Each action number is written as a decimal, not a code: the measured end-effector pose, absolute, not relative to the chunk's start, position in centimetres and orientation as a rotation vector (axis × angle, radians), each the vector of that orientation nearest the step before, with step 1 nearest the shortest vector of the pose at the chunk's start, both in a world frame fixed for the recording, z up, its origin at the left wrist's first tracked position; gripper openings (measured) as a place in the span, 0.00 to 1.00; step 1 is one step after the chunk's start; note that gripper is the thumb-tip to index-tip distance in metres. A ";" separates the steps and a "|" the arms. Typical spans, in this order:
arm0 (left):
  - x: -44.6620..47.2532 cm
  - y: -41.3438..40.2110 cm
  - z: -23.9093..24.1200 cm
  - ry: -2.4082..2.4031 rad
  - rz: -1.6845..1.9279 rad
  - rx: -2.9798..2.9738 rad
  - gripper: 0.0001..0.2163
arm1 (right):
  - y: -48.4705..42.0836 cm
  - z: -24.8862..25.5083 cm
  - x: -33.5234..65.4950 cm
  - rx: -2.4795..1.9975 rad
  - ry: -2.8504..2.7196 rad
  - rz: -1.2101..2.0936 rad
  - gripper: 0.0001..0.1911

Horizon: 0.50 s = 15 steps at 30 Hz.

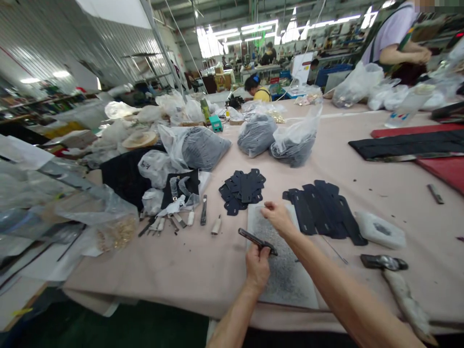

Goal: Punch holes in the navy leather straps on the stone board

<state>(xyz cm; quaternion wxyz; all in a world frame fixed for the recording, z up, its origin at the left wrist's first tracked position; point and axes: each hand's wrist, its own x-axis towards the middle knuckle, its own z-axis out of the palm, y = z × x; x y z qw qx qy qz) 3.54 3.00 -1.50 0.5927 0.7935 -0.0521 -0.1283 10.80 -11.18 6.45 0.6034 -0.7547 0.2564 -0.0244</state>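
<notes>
My left hand [258,268] is closed around a dark metal punch [250,237], held at a slant above the pale, speckled board [282,285]. My right hand [279,218] is over the board's far end, fingers curled together; what they hold, if anything, cannot be made out. Just beyond it lies a loose pile of dark navy slotted pieces [246,187]. More dark strips [319,210] with slots lie overlapped to the right of the board. A hammer [386,263] with a wrapped handle rests at the right, near a white wrapped block [380,229].
Left of the board lie a white-handled tool [216,225], a metal bar [203,210] and several other tools. Plastic bags of dark pieces [257,135] stand farther back. Black and red panels [409,145] lie at the right. Other people work beyond the table [217,270].
</notes>
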 end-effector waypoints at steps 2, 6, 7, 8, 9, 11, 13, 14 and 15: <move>3.6 3.0 -1.4 -0.138 -0.311 1.827 0.20 | -11.8 4.4 7.0 -1.969 0.548 -0.096 0.19; 3.6 2.9 -1.0 -0.155 -0.304 1.888 0.18 | -12.7 -0.2 -1.3 -2.721 0.325 -0.279 0.25; 3.6 2.8 -0.9 -0.159 -0.300 1.918 0.19 | -12.2 -1.1 -3.1 -2.818 0.272 -0.333 0.28; 3.7 2.7 -0.9 -0.152 -0.302 1.923 0.20 | -11.4 -1.8 -4.7 -2.881 0.237 -0.382 0.29; 3.7 2.7 -1.0 -0.125 -0.296 1.916 0.20 | -10.3 -2.1 -6.2 -2.897 0.223 -0.430 0.29; 3.9 2.9 -1.2 -0.097 -0.307 1.847 0.22 | -7.5 -1.7 -8.5 -2.824 0.201 -0.449 0.30; 4.4 3.5 -1.3 -0.046 -0.340 1.769 0.24 | -4.7 -0.1 -10.1 -2.566 -0.037 -0.397 0.30; 4.8 4.0 -1.3 -0.030 -0.352 1.740 0.25 | -3.7 0.9 -10.6 -2.252 -0.377 -0.467 0.27; 5.2 4.5 -1.1 -0.035 -0.349 1.729 0.26 | -3.1 1.8 -10.8 -1.872 -0.615 -0.345 0.23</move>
